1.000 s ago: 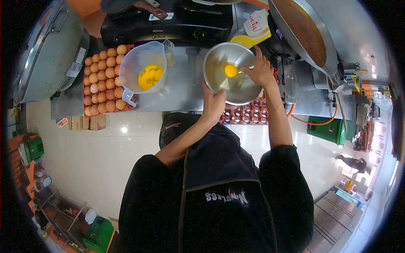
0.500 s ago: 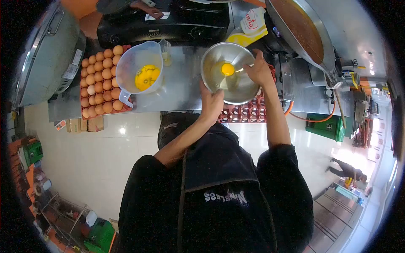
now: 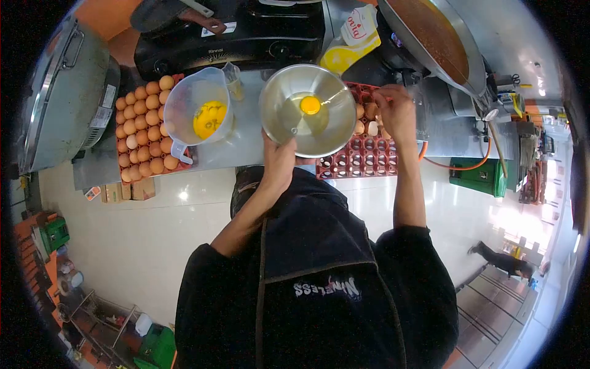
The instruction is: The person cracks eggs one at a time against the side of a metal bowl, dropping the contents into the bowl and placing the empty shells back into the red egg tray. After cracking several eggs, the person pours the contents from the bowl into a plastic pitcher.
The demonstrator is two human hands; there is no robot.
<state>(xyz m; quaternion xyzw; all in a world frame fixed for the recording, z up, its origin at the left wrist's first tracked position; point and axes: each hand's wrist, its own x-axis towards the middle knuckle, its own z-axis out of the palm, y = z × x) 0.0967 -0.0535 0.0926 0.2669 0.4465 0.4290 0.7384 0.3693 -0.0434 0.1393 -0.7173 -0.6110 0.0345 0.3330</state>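
Note:
My left hand (image 3: 280, 161) grips the lower left rim of a steel mixing bowl (image 3: 273, 126). Inside the bowl lies one raw egg, its yellow yolk (image 3: 310, 105) whole in clear white. My right hand (image 3: 397, 114) hovers over a red egg tray (image 3: 356, 165) to the right of the bowl, fingers closed together; whatever they may hold is hidden. Brown eggshells (image 3: 372, 128) sit in that tray below the fingers. On the left stands a translucent plastic measuring jug (image 3: 178, 104) containing several yolks (image 3: 209, 119).
Many brown eggs fill another tray (image 3: 187, 161) left of the jug. A small clear cup (image 3: 233, 80) stands behind it. A black gas stove (image 3: 246, 46), a yellow-white pouch (image 3: 353, 46) and a large pan of brown sauce (image 3: 430, 37) line the back. An orange hose (image 3: 455, 167) runs at right.
The bowl has shifted left, now held by my left hand alone. My right hand has left its rim and moved right over the tray, uncovering the eggshells.

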